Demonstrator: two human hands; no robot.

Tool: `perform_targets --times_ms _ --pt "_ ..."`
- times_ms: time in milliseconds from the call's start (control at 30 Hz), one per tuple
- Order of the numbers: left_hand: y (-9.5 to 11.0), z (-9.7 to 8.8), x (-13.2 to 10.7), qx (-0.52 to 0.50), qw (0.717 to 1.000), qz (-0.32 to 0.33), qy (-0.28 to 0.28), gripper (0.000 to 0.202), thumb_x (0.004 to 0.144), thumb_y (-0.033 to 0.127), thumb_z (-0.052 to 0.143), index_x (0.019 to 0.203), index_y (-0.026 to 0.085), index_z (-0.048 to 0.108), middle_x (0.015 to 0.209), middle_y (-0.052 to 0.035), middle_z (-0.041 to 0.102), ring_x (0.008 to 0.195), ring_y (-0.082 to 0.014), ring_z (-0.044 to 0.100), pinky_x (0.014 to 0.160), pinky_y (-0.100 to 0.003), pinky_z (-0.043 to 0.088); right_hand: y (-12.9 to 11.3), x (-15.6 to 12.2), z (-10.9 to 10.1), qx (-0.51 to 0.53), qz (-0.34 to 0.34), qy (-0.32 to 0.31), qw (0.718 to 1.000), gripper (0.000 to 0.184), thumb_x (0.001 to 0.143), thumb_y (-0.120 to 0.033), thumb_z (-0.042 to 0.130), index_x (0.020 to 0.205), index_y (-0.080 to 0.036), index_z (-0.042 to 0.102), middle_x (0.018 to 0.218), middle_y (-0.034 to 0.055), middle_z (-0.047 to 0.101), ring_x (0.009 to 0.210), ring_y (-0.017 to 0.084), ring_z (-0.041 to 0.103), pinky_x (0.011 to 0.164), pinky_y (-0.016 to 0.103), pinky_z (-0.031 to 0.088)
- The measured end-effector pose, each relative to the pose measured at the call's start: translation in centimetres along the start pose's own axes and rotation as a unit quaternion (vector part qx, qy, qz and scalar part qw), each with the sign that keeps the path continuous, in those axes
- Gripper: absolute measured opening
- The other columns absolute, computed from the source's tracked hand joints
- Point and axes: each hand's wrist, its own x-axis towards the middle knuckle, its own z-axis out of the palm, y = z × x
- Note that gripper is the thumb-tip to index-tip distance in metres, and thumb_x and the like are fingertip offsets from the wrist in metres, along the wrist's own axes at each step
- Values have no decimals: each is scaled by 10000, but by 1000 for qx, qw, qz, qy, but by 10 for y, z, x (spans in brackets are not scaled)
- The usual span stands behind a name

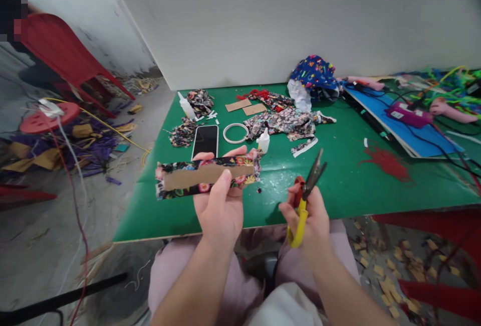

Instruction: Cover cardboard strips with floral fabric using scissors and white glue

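Observation:
My left hand (221, 210) grips a floral fabric strip (176, 192) with a brown cardboard piece (188, 178) lying along its middle; my thumb presses on the cardboard and my fingers are behind the strip. In my right hand (313, 215) are scissors (301, 220) with yellow and red handles, their blades pointing up and away from me. Just beyond the strip a small white glue bottle (263, 141) stands upright. A smartphone (205, 141) and a white ring (235, 133) lie near it on the green table (338, 185).
Floral fabric scraps (281, 124), cardboard strips (254, 109) and a second white bottle (186, 105) lie toward the back. Red threads (389, 163), a blue folder (406, 130) and a purple device (409, 114) with cables are at right. A red chair (63, 45) stands at left.

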Motion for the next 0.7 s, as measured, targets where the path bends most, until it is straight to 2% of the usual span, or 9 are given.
perform_targets --times_ms 67,100,233,300,400,467,567,633,700 --pt "1 -1 0 -12 1000 -24 7 380 795 212 510 1138 311 378 1012 -44 632 914 -215 612 721 -334 510 3 8 -5 -40 1 2 999 310 692 -441 589 864 -208 477 679 -28 474 586 99 468 561 233 419" --pt "2 -1 1 -18 999 -31 6 398 796 213 510 1157 312 375 1003 -45 637 904 -213 615 720 -334 510 3 13 -10 -65 -3 -16 998 342 675 -454 602 872 -206 475 685 -25 476 590 103 464 567 240 416" --pt "-4 -4 9 -16 999 -33 1 396 805 213 504 1180 280 399 966 -56 648 945 -210 603 745 -324 500 4 32 -33 -206 -18 -51 977 550 573 -540 641 943 -181 447 767 11 497 627 135 479 588 275 413" --pt "-9 -10 17 20 1000 -21 10 377 785 214 538 1149 253 446 977 -60 642 963 -213 595 744 -312 500 7 40 -44 -299 -31 -80 950 542 581 -559 624 920 -171 458 753 22 506 649 158 491 595 285 403" --pt "-17 -25 30 106 994 -11 18 319 751 223 585 1061 191 522 969 -73 640 955 -212 597 737 -284 498 14 48 -56 -414 -74 -187 888 448 634 -553 587 872 -181 507 728 28 543 685 190 526 601 290 388" --pt "-20 -35 38 137 990 -18 35 289 748 245 590 1022 175 533 974 -76 639 922 -206 609 724 -286 501 18 51 -59 -458 -112 -232 851 442 652 -532 585 911 -178 533 779 48 581 755 215 553 641 301 392" --pt "-22 -45 44 145 988 -22 50 286 737 270 604 992 166 525 975 -75 639 889 -204 620 708 -296 507 18 55 -59 -484 -135 -258 825 454 673 -529 567 948 -169 546 837 68 614 811 226 574 658 299 399" --pt "-23 -48 44 141 989 -35 32 294 722 279 618 974 170 511 914 -61 652 826 -194 635 677 -293 510 15 56 -58 -503 -146 -276 806 432 674 -530 567 916 -172 564 822 67 626 795 228 585 643 300 400" --pt "-23 -47 39 146 984 -95 -27 277 720 308 615 937 179 501 797 -32 660 677 -172 642 604 -288 510 10 58 -56 -528 -167 -274 786 405 677 -503 579 900 -164 575 807 69 629 785 234 589 647 309 400"
